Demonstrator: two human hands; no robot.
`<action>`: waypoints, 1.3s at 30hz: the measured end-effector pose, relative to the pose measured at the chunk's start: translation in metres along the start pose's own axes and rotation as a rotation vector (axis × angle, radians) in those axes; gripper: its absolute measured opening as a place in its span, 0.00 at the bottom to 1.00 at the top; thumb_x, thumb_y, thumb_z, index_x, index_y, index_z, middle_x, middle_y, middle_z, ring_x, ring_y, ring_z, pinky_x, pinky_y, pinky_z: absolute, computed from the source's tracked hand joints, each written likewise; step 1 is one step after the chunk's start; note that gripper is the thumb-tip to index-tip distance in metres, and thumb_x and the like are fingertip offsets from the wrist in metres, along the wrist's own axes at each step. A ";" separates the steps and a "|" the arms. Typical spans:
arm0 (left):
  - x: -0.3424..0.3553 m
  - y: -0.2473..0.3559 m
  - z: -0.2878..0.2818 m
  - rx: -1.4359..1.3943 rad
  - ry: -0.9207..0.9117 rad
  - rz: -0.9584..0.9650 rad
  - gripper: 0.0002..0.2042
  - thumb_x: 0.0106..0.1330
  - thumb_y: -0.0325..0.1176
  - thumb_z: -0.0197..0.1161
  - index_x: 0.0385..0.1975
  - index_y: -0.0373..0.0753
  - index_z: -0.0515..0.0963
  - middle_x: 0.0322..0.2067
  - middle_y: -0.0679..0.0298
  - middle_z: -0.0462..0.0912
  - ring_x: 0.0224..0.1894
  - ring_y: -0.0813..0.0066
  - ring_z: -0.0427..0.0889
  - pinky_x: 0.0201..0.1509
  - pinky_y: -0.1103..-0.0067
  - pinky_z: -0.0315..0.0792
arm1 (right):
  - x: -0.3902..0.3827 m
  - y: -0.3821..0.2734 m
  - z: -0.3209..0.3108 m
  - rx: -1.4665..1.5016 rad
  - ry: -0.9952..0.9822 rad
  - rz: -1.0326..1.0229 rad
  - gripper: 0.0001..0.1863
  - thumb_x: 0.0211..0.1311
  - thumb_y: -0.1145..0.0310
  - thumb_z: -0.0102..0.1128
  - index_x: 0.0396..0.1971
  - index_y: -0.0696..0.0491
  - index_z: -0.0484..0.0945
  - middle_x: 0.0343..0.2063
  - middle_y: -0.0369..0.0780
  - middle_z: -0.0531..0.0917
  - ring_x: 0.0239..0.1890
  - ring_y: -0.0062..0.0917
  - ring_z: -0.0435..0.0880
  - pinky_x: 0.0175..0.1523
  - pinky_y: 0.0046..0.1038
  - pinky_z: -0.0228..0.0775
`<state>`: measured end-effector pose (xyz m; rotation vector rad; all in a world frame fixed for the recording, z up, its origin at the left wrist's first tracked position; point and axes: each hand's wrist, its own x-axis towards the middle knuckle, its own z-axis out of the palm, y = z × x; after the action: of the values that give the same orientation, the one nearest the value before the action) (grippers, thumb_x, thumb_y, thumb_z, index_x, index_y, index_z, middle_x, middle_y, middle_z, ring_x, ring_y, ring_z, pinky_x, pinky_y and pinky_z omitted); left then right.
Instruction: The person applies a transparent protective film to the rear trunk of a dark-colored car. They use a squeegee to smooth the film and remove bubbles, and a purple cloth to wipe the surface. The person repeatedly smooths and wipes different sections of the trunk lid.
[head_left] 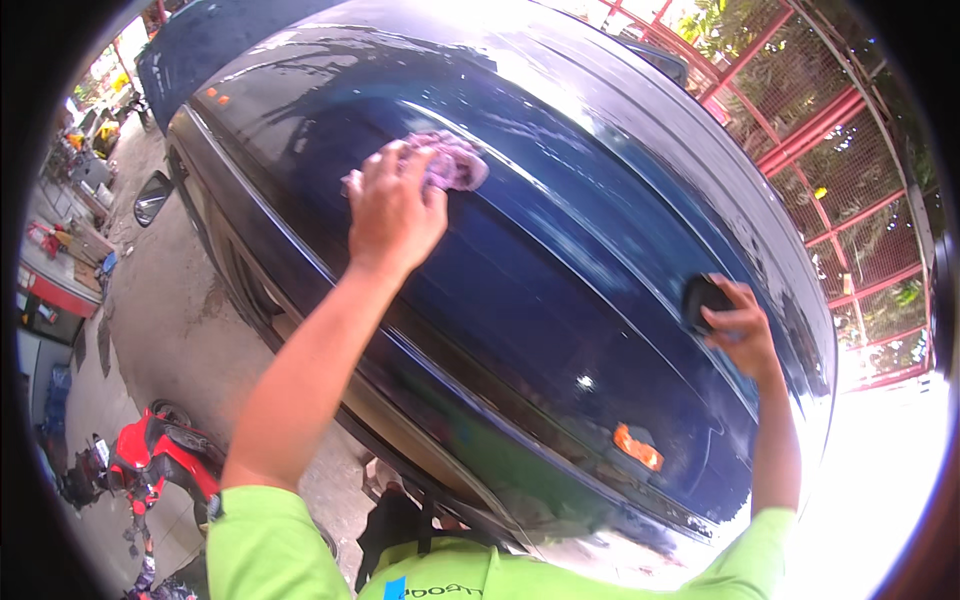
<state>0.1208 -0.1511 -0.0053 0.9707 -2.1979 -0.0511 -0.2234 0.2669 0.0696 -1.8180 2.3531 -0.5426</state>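
Note:
My left hand [393,228] presses a crumpled pinkish-purple cloth [457,164] against the glossy dark blue roof [520,310] of a car, its fingers bent over the cloth's near side. Farther right, my right hand [745,335] grips a round black pad [699,302] by its edge. The pad appears to rest on the roof, where hazy whitish streaks show around it. Nearer to me, a small orange and dark item [638,448] lies on the roof; its kind is unclear.
The car's side mirror [153,198] sticks out at the left. A red motorbike [165,450] stands on the concrete floor [165,300] at lower left, with cluttered shelves behind. Red-framed wire mesh [840,190] runs along the right, plants beyond it.

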 end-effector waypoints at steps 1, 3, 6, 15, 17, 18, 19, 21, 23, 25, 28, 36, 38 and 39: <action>0.000 0.001 -0.001 -0.016 0.000 0.002 0.21 0.66 0.36 0.63 0.59 0.44 0.80 0.63 0.54 0.77 0.67 0.51 0.74 0.73 0.50 0.64 | 0.063 -0.015 0.018 -0.092 -0.020 -0.118 0.33 0.32 0.79 0.82 0.47 0.38 0.93 0.69 0.43 0.79 0.69 0.41 0.74 0.79 0.43 0.56; 0.001 0.000 -0.002 -0.019 0.004 0.010 0.21 0.66 0.37 0.62 0.60 0.44 0.80 0.63 0.52 0.76 0.68 0.51 0.73 0.75 0.49 0.62 | 0.195 -0.061 0.058 -0.157 -0.035 -0.336 0.33 0.44 0.72 0.80 0.55 0.33 0.89 0.70 0.44 0.77 0.72 0.41 0.72 0.79 0.51 0.52; 0.002 -0.003 -0.001 -0.058 0.004 -0.005 0.21 0.66 0.36 0.61 0.59 0.43 0.80 0.63 0.52 0.76 0.68 0.51 0.73 0.75 0.49 0.61 | 0.372 -0.147 0.122 -0.149 0.011 -0.414 0.27 0.56 0.66 0.75 0.58 0.34 0.88 0.59 0.35 0.87 0.78 0.30 0.67 0.75 0.48 0.57; 0.003 -0.011 0.001 -0.038 0.017 0.017 0.21 0.68 0.39 0.61 0.60 0.44 0.81 0.63 0.51 0.77 0.68 0.50 0.74 0.74 0.47 0.63 | 0.323 -0.135 0.115 -0.134 0.134 -0.445 0.28 0.50 0.61 0.79 0.54 0.22 0.89 0.72 0.35 0.75 0.68 0.39 0.74 0.73 0.44 0.64; 0.003 -0.012 0.003 -0.047 0.021 0.029 0.20 0.69 0.39 0.62 0.60 0.46 0.81 0.63 0.53 0.78 0.68 0.50 0.74 0.74 0.47 0.63 | 0.196 -0.081 0.068 -0.109 0.141 -0.447 0.31 0.47 0.76 0.79 0.53 0.30 0.90 0.71 0.37 0.76 0.65 0.39 0.76 0.72 0.40 0.68; 0.003 -0.011 0.004 -0.043 0.014 0.021 0.20 0.69 0.39 0.62 0.60 0.47 0.81 0.63 0.53 0.78 0.68 0.50 0.74 0.74 0.47 0.63 | 0.127 -0.059 0.045 -0.108 0.110 -0.318 0.31 0.47 0.78 0.77 0.52 0.33 0.91 0.71 0.37 0.76 0.67 0.38 0.76 0.72 0.38 0.69; 0.002 -0.011 0.005 -0.048 0.016 0.023 0.20 0.69 0.39 0.62 0.61 0.47 0.80 0.63 0.54 0.78 0.68 0.51 0.74 0.74 0.47 0.63 | 0.061 -0.041 0.026 -0.110 0.081 -0.144 0.32 0.44 0.80 0.78 0.51 0.33 0.91 0.71 0.38 0.76 0.69 0.37 0.75 0.73 0.38 0.69; 0.001 -0.009 0.007 0.014 -0.039 0.010 0.21 0.70 0.39 0.62 0.63 0.47 0.78 0.65 0.55 0.76 0.70 0.52 0.72 0.74 0.45 0.62 | -0.055 -0.014 -0.014 0.024 0.074 0.160 0.34 0.34 0.82 0.81 0.48 0.40 0.92 0.72 0.40 0.76 0.73 0.36 0.72 0.76 0.36 0.66; 0.000 -0.005 0.007 0.046 -0.028 0.024 0.21 0.70 0.37 0.61 0.62 0.49 0.77 0.66 0.57 0.75 0.69 0.53 0.73 0.74 0.46 0.63 | -0.125 0.001 -0.035 0.047 0.091 0.362 0.33 0.31 0.82 0.82 0.46 0.42 0.93 0.71 0.41 0.76 0.73 0.36 0.73 0.76 0.38 0.66; 0.000 -0.002 0.005 0.062 -0.059 0.028 0.21 0.69 0.37 0.60 0.63 0.51 0.76 0.67 0.58 0.73 0.71 0.53 0.70 0.75 0.45 0.62 | -0.125 0.010 -0.038 0.108 0.078 0.347 0.33 0.31 0.82 0.83 0.45 0.41 0.93 0.70 0.41 0.77 0.72 0.36 0.74 0.75 0.39 0.68; 0.002 0.001 0.001 0.047 -0.084 0.020 0.23 0.69 0.37 0.61 0.64 0.50 0.75 0.68 0.58 0.72 0.72 0.54 0.70 0.75 0.45 0.61 | -0.001 0.002 -0.003 0.147 0.010 0.126 0.32 0.32 0.83 0.84 0.44 0.40 0.94 0.68 0.40 0.79 0.72 0.37 0.73 0.72 0.39 0.71; 0.001 -0.008 0.006 -0.035 0.031 0.096 0.21 0.68 0.35 0.59 0.62 0.45 0.78 0.63 0.54 0.78 0.67 0.51 0.75 0.72 0.53 0.66 | 0.438 -0.222 0.158 -0.333 0.006 -0.200 0.23 0.64 0.48 0.62 0.60 0.25 0.86 0.58 0.35 0.86 0.61 0.34 0.83 0.67 0.43 0.74; 0.005 -0.012 0.007 -0.116 0.001 0.115 0.20 0.68 0.35 0.61 0.60 0.42 0.80 0.62 0.53 0.79 0.65 0.51 0.77 0.70 0.54 0.67 | 0.454 -0.254 0.173 -0.479 0.114 0.035 0.20 0.65 0.50 0.63 0.57 0.25 0.87 0.63 0.32 0.82 0.69 0.35 0.74 0.67 0.55 0.68; 0.005 -0.013 0.007 -0.094 -0.016 0.100 0.20 0.68 0.35 0.60 0.60 0.43 0.79 0.62 0.54 0.79 0.65 0.51 0.77 0.70 0.54 0.67 | 0.444 -0.256 0.174 -0.404 0.192 0.077 0.18 0.64 0.51 0.65 0.53 0.26 0.89 0.62 0.30 0.82 0.70 0.33 0.71 0.69 0.50 0.65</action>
<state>0.1219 -0.1653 -0.0116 0.8101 -2.2343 -0.1152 -0.0572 -0.2478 0.0520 -1.8877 2.8181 -0.2543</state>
